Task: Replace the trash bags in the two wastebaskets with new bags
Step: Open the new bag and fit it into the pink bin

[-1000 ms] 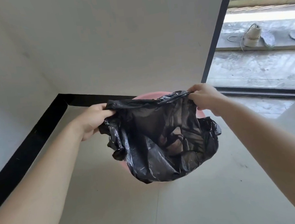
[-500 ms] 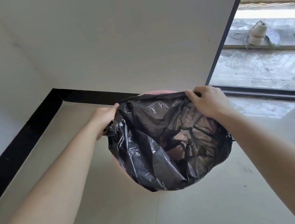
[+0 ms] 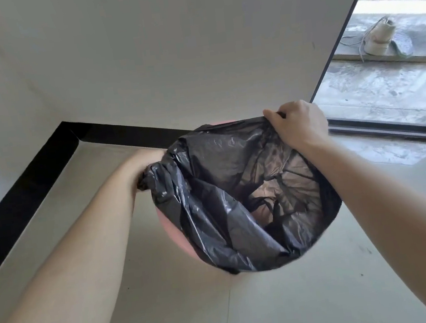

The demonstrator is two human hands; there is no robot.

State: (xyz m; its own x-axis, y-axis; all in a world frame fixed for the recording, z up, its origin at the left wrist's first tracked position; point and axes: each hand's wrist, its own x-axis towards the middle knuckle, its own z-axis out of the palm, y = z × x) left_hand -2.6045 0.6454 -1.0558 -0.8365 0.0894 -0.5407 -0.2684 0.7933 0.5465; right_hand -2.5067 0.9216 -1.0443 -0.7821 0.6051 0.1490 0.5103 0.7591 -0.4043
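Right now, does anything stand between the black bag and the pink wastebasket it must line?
Nothing visible does. The left hand and right hand grip the mouth of the black bag, which already drapes over the pink wastebasket; only part of its rim shows.

- White wall (image 3: 165, 46) ahead, black baseboard (image 3: 34, 178) along its foot.
- Pale tiled floor (image 3: 277, 303).
- Dark door track (image 3: 390, 129) at right.
- Outside, a shoe (image 3: 379, 39) on a ledge (image 3: 421, 57), an insole (image 3: 402, 44) just beside it.
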